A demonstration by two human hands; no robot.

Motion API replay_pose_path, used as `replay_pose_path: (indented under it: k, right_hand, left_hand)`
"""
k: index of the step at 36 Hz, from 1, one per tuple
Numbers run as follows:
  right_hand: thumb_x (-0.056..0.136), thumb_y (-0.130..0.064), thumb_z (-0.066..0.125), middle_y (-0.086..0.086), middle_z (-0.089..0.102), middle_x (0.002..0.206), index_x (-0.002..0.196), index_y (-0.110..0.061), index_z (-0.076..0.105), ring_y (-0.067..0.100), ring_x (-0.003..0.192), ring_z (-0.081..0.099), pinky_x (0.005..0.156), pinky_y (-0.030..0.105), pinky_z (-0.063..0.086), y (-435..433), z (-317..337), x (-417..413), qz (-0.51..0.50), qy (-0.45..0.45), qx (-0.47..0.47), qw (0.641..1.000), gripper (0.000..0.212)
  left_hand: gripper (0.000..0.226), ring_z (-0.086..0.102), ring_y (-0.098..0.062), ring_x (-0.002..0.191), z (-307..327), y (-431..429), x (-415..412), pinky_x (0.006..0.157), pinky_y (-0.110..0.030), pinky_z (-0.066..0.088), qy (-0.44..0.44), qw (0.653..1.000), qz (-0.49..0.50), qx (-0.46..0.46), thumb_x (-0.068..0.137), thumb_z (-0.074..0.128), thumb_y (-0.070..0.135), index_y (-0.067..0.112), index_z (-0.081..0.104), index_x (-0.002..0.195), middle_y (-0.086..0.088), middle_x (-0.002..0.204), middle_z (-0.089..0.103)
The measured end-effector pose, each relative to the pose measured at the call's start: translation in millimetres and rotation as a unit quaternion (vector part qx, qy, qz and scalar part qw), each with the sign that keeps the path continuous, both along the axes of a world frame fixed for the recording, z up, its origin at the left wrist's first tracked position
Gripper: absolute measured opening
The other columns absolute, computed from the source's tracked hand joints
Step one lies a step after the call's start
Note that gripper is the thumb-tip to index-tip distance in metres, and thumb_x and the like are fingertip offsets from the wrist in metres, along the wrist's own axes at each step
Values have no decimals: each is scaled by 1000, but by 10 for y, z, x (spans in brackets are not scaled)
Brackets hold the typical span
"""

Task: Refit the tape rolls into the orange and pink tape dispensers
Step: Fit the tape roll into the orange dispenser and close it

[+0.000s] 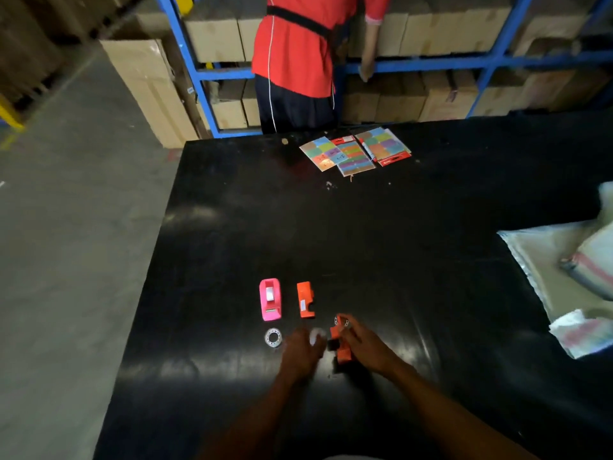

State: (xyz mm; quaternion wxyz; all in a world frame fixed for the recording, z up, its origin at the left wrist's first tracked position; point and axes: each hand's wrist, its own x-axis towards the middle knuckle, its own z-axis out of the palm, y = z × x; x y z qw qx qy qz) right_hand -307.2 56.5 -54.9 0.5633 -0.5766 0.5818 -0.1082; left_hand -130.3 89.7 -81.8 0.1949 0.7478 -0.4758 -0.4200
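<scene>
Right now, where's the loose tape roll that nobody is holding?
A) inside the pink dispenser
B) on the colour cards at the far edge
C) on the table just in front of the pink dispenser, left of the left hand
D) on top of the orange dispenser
C: the loose tape roll lies flat on the black table, on the near side of the pink dispenser, beside the left hand.

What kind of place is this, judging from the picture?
Most likely a warehouse or stockroom: blue metal racks hold rows of cardboard boxes, the floor is bare concrete, and the work is done on a large black table.
</scene>
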Motion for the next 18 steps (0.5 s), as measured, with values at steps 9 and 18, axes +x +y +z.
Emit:
replay_pose_path:
  k: [9, 18]
  right_hand:
    - [101, -47, 38, -5, 65, 115, 135, -40, 40, 9, 102, 64, 96, 33, 49, -19, 121, 145, 28, 4, -75, 997, 35]
    - [89, -68, 37, -5, 59, 133, 138, -43, 38, 11, 117, 59, 103, 41, 47, -17, 14, 171, 22, -5, -93, 995, 55]
  left_hand:
    - [15, 71, -20, 72, 450, 11, -35, 82, -41, 54, 299, 949, 62, 81, 94, 60, 15, 17, 70, 83, -7, 82, 73]
    - [33, 69, -26, 104, 519, 80, 106, 78, -25, 60, 337, 938, 61, 61, 96, 58, 20, -7, 63, 115, -20, 117, 69]
